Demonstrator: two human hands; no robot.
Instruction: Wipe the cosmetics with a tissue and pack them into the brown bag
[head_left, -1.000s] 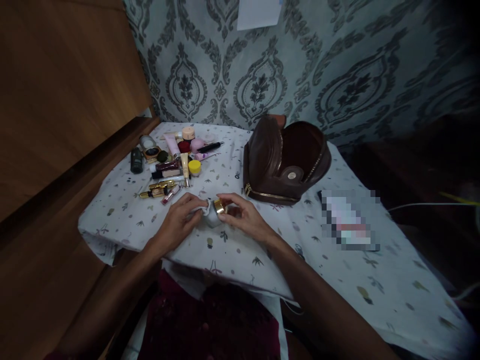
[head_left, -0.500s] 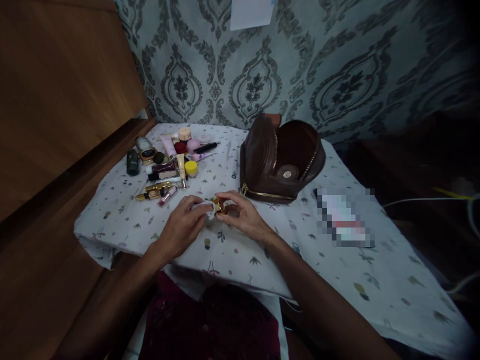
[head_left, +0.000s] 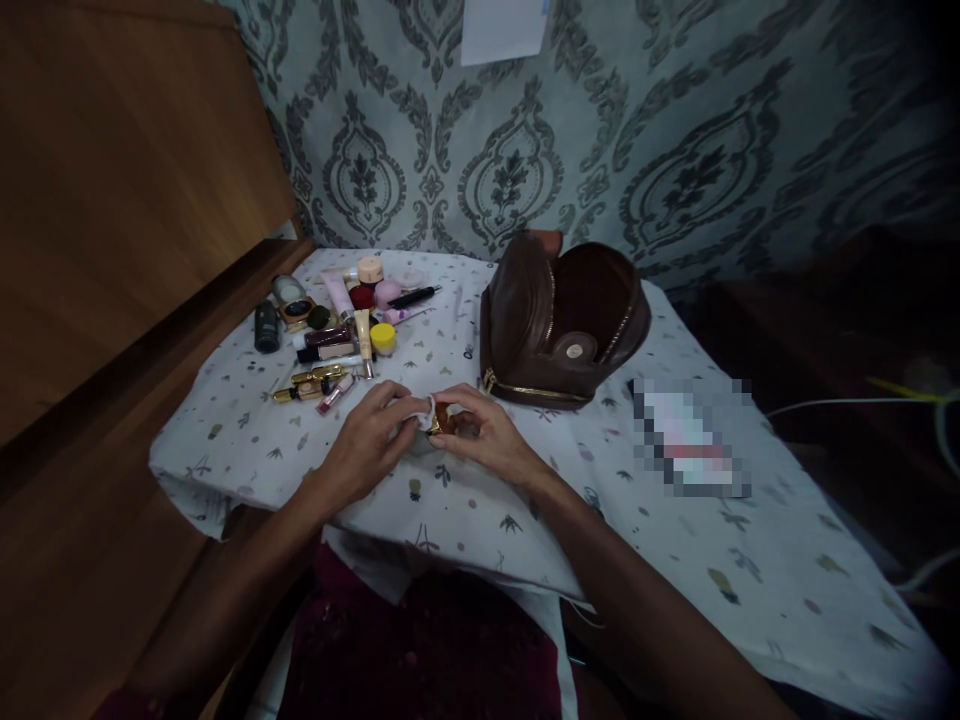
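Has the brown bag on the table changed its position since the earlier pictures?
No. Against the patterned wall behind it, the brown bag stands in the same place; the whole view only shifted slightly.

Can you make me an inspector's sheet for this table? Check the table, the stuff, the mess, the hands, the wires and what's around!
Surface: table covered by a white patterned cloth.
Things in hand: small gold-topped container, partly hidden; crumpled white material.
Clutter: makeup pile on the left; open brown bag behind; blurred-out rectangular object on the right.
Hands: left hand pinches the white material; right hand grips the container's gold part.
Cables: white cord at the right.
Surroundings: patterned wall, white paper, wooden panel.
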